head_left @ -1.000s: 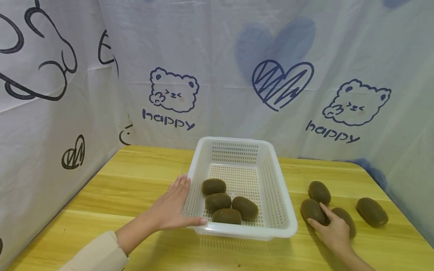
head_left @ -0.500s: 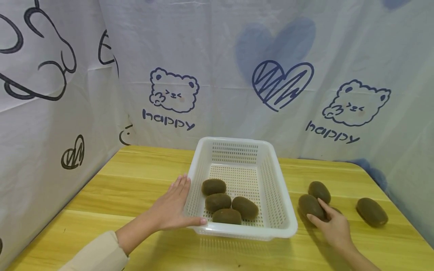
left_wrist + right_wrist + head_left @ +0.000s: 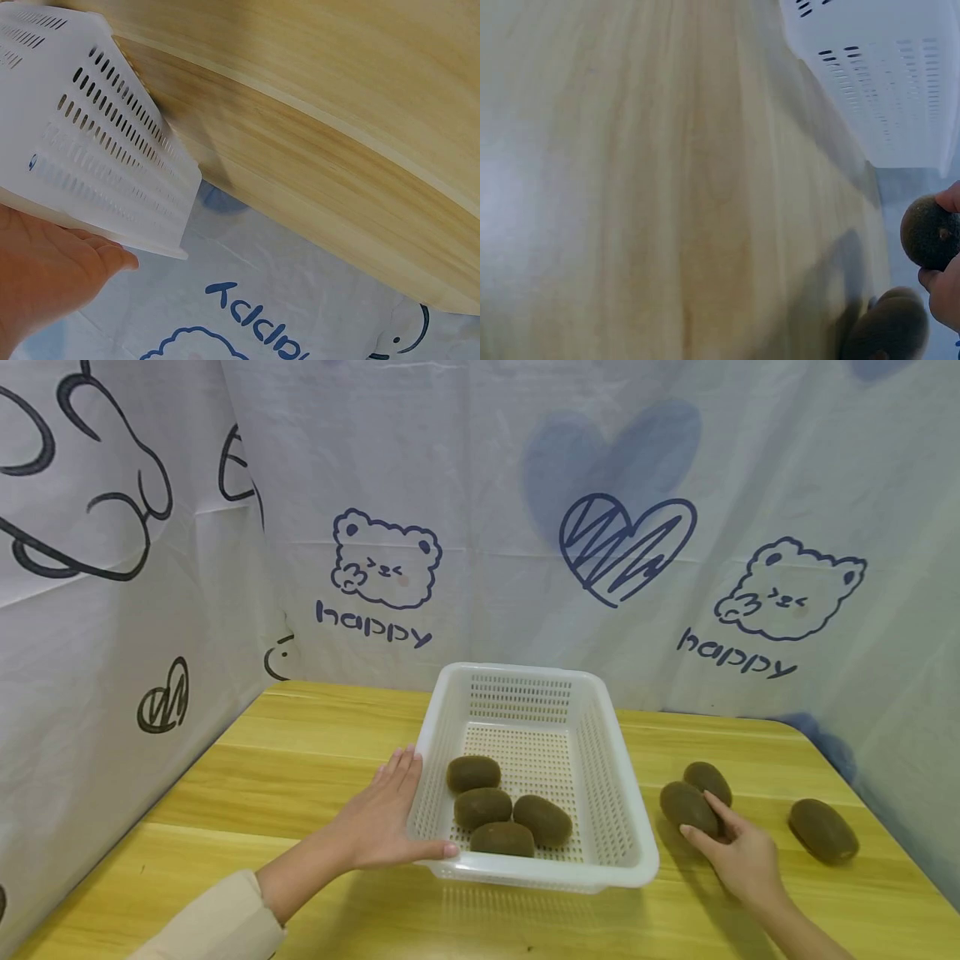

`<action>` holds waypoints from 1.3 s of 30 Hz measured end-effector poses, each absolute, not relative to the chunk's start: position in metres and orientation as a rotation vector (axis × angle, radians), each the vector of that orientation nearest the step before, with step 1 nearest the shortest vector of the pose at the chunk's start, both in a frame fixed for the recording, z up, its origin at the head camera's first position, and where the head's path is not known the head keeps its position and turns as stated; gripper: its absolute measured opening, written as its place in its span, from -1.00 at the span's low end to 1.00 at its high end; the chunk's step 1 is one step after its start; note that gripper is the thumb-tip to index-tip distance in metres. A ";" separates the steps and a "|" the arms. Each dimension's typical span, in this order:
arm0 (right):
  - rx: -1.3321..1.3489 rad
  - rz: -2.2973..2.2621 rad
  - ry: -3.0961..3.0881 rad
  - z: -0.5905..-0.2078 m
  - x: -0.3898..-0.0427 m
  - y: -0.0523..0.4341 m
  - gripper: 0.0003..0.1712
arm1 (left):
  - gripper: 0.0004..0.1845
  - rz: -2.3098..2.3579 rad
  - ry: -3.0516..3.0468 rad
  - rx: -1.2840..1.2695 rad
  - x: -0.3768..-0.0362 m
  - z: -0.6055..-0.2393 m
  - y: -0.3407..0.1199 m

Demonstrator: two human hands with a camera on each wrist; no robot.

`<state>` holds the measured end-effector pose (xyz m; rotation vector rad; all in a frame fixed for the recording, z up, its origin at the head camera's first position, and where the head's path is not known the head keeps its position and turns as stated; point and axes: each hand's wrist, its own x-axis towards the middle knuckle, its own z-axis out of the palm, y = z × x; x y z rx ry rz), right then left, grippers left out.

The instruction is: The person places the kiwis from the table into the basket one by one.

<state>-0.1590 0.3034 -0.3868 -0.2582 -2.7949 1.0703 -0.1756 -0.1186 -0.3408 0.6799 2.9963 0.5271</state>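
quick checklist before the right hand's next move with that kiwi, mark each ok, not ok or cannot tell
1. Held kiwi in grasp: ok, the right hand has it between thumb and fingers.
2. Grip firm enough: cannot tell, the pictures do not show how hard it presses.
3. Basket steadied: ok, the left hand lies against its left side, thumb at the near rim.
4. Room inside: ok, four kiwis lie toward the near end and the far end of the floor is bare.
5. Held kiwi over the basket: not ok, it is outside, to the right of the rim.
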 end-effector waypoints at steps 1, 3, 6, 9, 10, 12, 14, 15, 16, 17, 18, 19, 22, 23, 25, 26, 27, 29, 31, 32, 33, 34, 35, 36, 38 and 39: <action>-0.257 1.081 -2.794 -0.385 -0.160 0.304 -0.15 | 0.29 0.536 2.995 0.682 -0.176 -0.341 -0.119; -0.255 1.098 -2.786 -0.381 -0.161 0.303 -0.15 | 0.29 0.542 2.994 0.681 -0.176 -0.341 -0.119; -0.233 1.126 -2.776 -0.373 -0.164 0.302 -0.15 | 0.29 0.542 2.994 0.681 -0.176 -0.341 -0.119; -0.195 1.178 -2.740 -0.365 -0.166 0.300 -0.16 | 0.29 0.544 2.994 0.684 -0.176 -0.341 -0.119; -0.176 1.196 -2.722 -0.362 -0.167 0.300 -0.17 | 0.29 0.544 2.994 0.685 -0.176 -0.341 -0.119; -0.143 1.220 -2.699 -0.357 -0.168 0.298 -0.17 | 0.29 0.541 2.994 0.687 -0.176 -0.341 -0.119; -0.107 1.230 -2.674 -0.352 -0.170 0.296 -0.18 | 0.28 0.536 2.995 0.689 -0.176 -0.341 -0.119; -0.088 1.231 -2.663 -0.350 -0.171 0.295 -0.18 | 0.28 0.533 2.996 0.690 -0.176 -0.341 -0.119; -0.067 1.226 -2.653 -0.348 -0.171 0.294 -0.19 | 0.29 0.532 2.998 0.690 -0.176 -0.341 -0.119; -0.051 1.218 -2.647 -0.345 -0.172 0.292 -0.19 | 0.29 0.533 2.999 0.690 -0.177 -0.342 -0.119; -0.035 1.221 -2.637 -0.343 -0.172 0.291 -0.20 | 0.29 0.534 3.000 0.690 -0.177 -0.342 -0.119; -0.019 1.226 -2.624 -0.341 -0.173 0.289 -0.21 | 0.29 0.537 3.000 0.690 -0.177 -0.342 -0.119; 0.027 1.266 -2.591 -0.337 -0.175 0.283 -0.22 | 0.29 0.542 3.002 0.691 -0.177 -0.342 -0.120; 0.045 1.292 -2.575 -0.336 -0.176 0.281 -0.23 | 0.29 0.544 3.001 0.691 -0.177 -0.342 -0.120; 0.080 1.333 -2.547 -0.333 -0.178 0.275 -0.24 | 0.29 0.547 2.998 0.691 -0.176 -0.342 -0.120; 0.089 1.342 -2.545 -0.332 -0.178 0.272 -0.24 | 0.29 0.545 2.999 0.688 -0.176 -0.342 -0.120; 0.102 1.354 -2.540 -0.331 -0.179 0.270 -0.24 | 0.29 0.544 2.997 0.688 -0.176 -0.342 -0.120; 0.113 1.361 -2.547 -0.328 -0.182 0.264 -0.25 | 0.29 0.543 2.995 0.688 -0.176 -0.342 -0.120; 0.116 1.351 -2.564 -0.325 -0.184 0.259 -0.26 | 0.29 0.539 2.996 0.689 -0.176 -0.343 -0.120; 0.118 1.350 -2.568 -0.324 -0.186 0.256 -0.27 | 0.29 0.537 2.997 0.690 -0.176 -0.343 -0.120; 0.125 1.355 -2.564 -0.324 -0.187 0.254 -0.28 | 0.29 0.539 2.996 0.693 -0.176 -0.343 -0.120; 0.126 1.347 -2.572 -0.323 -0.189 0.251 -0.28 | 0.29 0.540 2.995 0.693 -0.176 -0.343 -0.120; 0.134 1.347 -2.573 -0.322 -0.190 0.249 -0.28 | 0.29 0.542 2.994 0.693 -0.176 -0.343 -0.120; 0.138 1.346 -2.584 -0.321 -0.191 0.247 -0.28 | 0.29 0.544 2.993 0.693 -0.176 -0.343 -0.120; 0.145 1.353 -2.604 -0.320 -0.193 0.242 -0.28 | 0.29 0.543 2.991 0.691 -0.176 -0.342 -0.119; 0.154 1.356 -2.615 -0.320 -0.194 0.240 -0.27 | 0.29 0.543 2.990 0.692 -0.176 -0.342 -0.119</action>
